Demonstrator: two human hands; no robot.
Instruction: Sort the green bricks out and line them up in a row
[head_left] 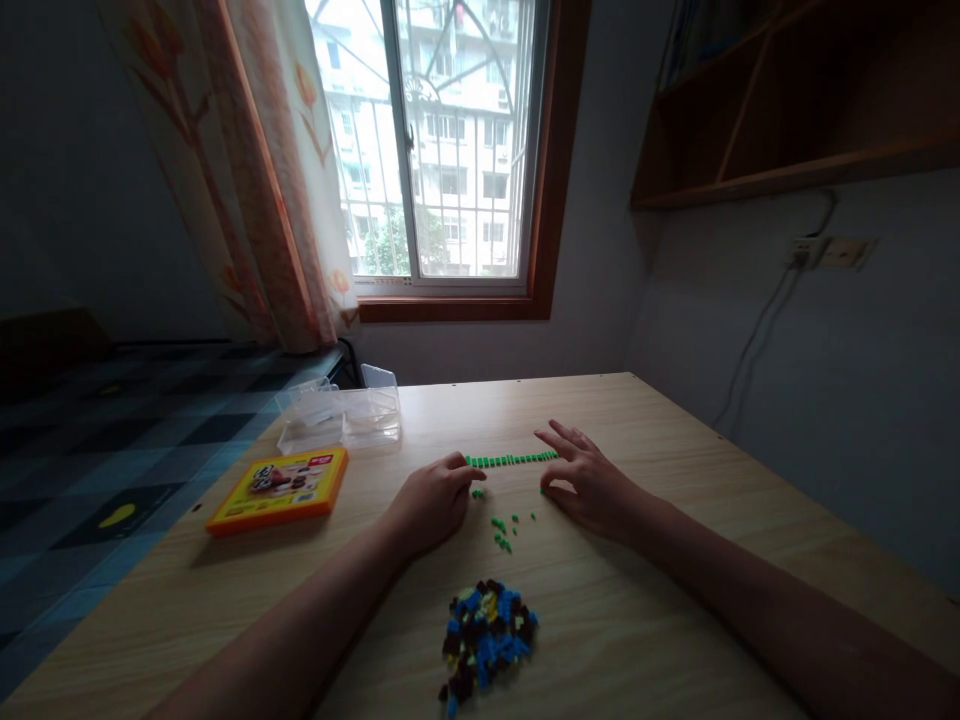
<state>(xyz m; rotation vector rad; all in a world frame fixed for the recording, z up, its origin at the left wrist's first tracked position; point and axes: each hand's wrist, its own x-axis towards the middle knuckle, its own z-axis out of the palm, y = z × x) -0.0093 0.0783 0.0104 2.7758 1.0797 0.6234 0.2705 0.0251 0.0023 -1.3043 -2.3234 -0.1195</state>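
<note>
Green blocks sit in a long row on the wooden table, past the two hands. The right hand pinches a tiny green piece between thumb and finger, with its other fingers spread out. It hides part of the row's right end. The left hand is partly curled at the row's left end, beside some loose green bits; I cannot tell if it has hold of anything. More green crumbs lie scattered between the arms.

On the left are clear plastic boxes, shiny and see-through. Near them is a flat orange and yellow box with a picture on top; its inside is hidden. Close to the front is a bumpy heap of small blue, dark and yellow blocks. The tabletop is smooth, with wavy wood lines. Left of it is a checked cloth.
</note>
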